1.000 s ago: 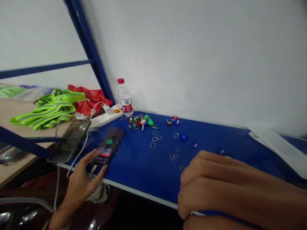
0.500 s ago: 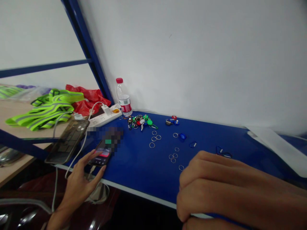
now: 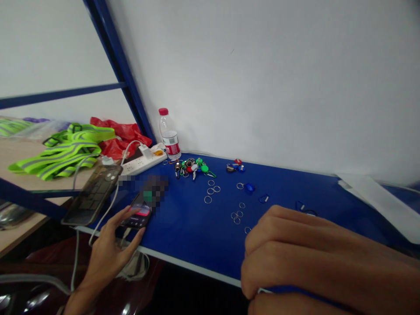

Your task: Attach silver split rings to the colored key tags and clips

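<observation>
My left hand [image 3: 113, 245] rests at the lower end of a phone [image 3: 139, 214], index finger on its lit screen and thumb by its edge, the fingers spread apart. A white charging cable [image 3: 126, 234] runs into that phone, whose upper part is blurred out. Close to the camera, my right hand [image 3: 305, 258] is curled closed over the front of the blue table [image 3: 193, 236]; whatever its fingers hold, if anything, is hidden. Loose split rings [image 3: 236, 214] lie just left of it. Beyond its knuckles are blue carabiner clips [image 3: 263, 199] and a blue round key reel [image 3: 250, 187].
A pile of colourful key reels [image 3: 195, 168] sits near a water bottle [image 3: 170, 140] and a power strip [image 3: 138, 164]. A second phone [image 3: 95, 194] leans at the left, near neon reflective straps [image 3: 72, 148]. White paper [image 3: 380, 203] lies right, and a blue metal post [image 3: 126, 78] rises behind.
The lower fingers of my right hand have shifted slightly. My left hand stays on the phone, and the things on the table have not moved.
</observation>
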A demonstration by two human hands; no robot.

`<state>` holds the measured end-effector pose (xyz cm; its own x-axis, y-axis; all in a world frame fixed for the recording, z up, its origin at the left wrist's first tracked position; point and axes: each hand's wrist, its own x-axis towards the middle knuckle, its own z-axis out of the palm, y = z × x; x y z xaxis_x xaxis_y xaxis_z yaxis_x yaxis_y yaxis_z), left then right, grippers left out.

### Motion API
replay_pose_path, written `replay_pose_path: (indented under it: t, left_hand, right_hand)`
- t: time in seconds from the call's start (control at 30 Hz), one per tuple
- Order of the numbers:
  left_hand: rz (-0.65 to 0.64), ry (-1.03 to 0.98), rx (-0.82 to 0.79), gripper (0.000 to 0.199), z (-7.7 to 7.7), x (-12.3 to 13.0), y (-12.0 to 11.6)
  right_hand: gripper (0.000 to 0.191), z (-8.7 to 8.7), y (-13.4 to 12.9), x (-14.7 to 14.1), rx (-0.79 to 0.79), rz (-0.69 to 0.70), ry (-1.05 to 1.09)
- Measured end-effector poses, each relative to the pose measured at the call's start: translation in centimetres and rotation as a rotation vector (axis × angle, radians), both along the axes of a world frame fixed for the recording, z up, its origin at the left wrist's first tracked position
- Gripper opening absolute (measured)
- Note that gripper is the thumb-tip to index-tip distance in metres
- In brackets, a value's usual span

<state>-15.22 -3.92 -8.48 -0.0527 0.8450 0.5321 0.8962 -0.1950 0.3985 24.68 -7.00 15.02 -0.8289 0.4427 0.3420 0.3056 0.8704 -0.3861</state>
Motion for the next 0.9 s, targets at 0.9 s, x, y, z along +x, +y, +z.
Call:
replay_pose_path:
  t: [0.9]
  left_hand:
    - [-0.010, -0.057, -0.049, 0.073, 0.02, 0.03, 0.02]
  right_hand:
    - [0.028, 0.21, 0.12, -0.04, 0.029, 0.012, 0.006]
